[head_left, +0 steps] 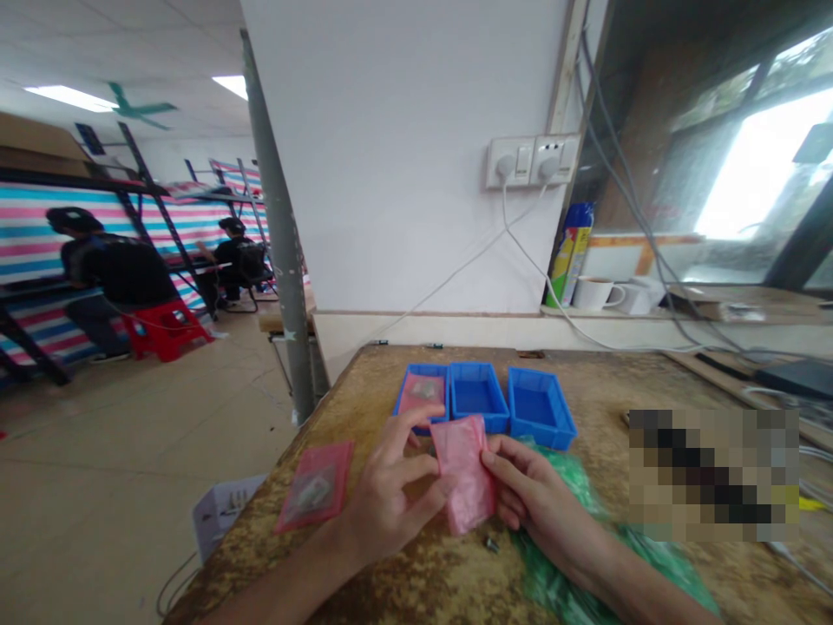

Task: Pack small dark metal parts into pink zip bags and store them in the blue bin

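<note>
A pink plastic bag (pixel 465 477) is pinched along its right edge between the thumb and fingers of my right hand (pixel 537 486). My left hand (pixel 394 482) is open at the bag's left side, its fingers curved and apart. Its thumb tip overlaps the bag's left edge; whether it presses on it I cannot tell. Below the bag, a small dark metal piece (pixel 491 544) lies on the table. Another pink bag (pixel 316 486), with greyish parts inside, lies flat to the left. The left blue tray (pixel 398 406) contains a pink bag with parts.
A middle blue tray (pixel 478 395) and a right blue tray (pixel 540 408) stand in the same row on the worn wooden table (pixel 416 582). Green plastic film (pixel 573 473) lies beneath my right forearm. A pixelated patch covers the table's right side. Two people sit at the far left.
</note>
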Demonstrator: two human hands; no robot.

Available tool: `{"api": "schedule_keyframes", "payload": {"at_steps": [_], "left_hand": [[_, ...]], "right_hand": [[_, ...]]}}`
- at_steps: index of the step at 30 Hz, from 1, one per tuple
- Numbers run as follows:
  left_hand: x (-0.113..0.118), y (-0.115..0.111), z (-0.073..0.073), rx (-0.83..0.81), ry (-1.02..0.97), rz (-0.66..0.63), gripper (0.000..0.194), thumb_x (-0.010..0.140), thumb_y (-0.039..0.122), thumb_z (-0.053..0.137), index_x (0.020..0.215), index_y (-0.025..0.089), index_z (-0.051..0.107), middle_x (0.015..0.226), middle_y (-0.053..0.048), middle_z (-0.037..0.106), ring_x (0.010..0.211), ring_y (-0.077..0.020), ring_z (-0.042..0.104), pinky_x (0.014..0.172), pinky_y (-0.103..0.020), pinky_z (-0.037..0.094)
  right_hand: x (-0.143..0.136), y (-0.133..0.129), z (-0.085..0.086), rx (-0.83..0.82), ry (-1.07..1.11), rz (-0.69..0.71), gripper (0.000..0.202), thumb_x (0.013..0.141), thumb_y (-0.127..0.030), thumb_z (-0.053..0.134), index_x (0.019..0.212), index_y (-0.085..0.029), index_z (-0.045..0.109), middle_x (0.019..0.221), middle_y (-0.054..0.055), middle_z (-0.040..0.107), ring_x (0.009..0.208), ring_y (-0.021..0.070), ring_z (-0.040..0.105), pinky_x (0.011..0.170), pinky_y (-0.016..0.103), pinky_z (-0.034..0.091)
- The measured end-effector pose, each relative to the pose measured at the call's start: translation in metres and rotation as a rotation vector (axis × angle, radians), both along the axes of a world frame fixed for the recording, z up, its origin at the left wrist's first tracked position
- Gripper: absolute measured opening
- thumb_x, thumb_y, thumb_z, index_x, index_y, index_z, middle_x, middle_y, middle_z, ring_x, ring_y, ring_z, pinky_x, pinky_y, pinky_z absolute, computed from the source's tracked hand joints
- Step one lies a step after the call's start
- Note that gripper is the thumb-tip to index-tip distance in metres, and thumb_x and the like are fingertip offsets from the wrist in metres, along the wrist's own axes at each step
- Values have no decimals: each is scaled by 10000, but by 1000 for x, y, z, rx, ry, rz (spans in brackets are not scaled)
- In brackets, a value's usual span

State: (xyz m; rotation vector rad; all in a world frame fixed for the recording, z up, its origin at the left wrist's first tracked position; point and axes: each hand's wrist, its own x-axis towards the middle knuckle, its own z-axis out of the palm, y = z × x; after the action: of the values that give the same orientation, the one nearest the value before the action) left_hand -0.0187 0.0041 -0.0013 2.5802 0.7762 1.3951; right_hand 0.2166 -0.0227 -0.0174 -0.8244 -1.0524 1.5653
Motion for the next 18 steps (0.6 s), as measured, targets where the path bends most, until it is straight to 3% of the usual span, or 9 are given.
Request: {"api": "schedule_keyframes", "payload": {"at_steps": [2,4,7,9,13,18], "left_hand": [[-2,0,2,28,24,-15,211,1063,278,666,884,209,753,1634,-103,551,1422,-319,544,1130,-451,488],[-2,1,3,50,53,-42,238,1066,302,670,857,208,736,1577,-104,629,1448,-337,525,1193,-497,450],[-1,1,4,39,60,-93,205,1078,299,669,910,222,757,1292,-81,805,1317,-305,618,1141,-469,495],[2,0,5,9,39,-121,150,1088,267,653,1028,233,787,1143,-55,840,1155,-264,679,1043,-419,542],[5,-1,6,-39,23,-98,204,1112,199,591,1098,223,792,1045,-55,830,991,-233,692,919,-373,559],[6,4,-1,-26,-32,-46,316,1092,90,568,1304,230,756,1063,-64,793,1022,-225,667,909,-334,562]], "right_hand": [[0,1,-1,-7,11,-5,455,905,-578,894,962,-187,668,591,-108,451,454,43,283,421,173,258],[0,1,-2,-10,16,-25,473,881,-571,915,1032,-196,670,588,-110,473,442,44,300,411,171,249],[0,0,0,-20,3,-83,520,855,-574,930,1121,-210,671,630,-85,562,441,47,336,404,165,249],[0,-1,1,-37,6,-96,524,854,-570,930,1148,-215,681,663,-66,607,451,47,345,414,161,268],[0,-1,4,-50,12,-57,454,858,-562,914,1021,-173,747,672,-33,633,445,31,301,417,170,264],[-1,1,3,-48,57,-72,363,833,-481,919,882,-156,764,770,7,695,451,22,284,417,184,324]]}}
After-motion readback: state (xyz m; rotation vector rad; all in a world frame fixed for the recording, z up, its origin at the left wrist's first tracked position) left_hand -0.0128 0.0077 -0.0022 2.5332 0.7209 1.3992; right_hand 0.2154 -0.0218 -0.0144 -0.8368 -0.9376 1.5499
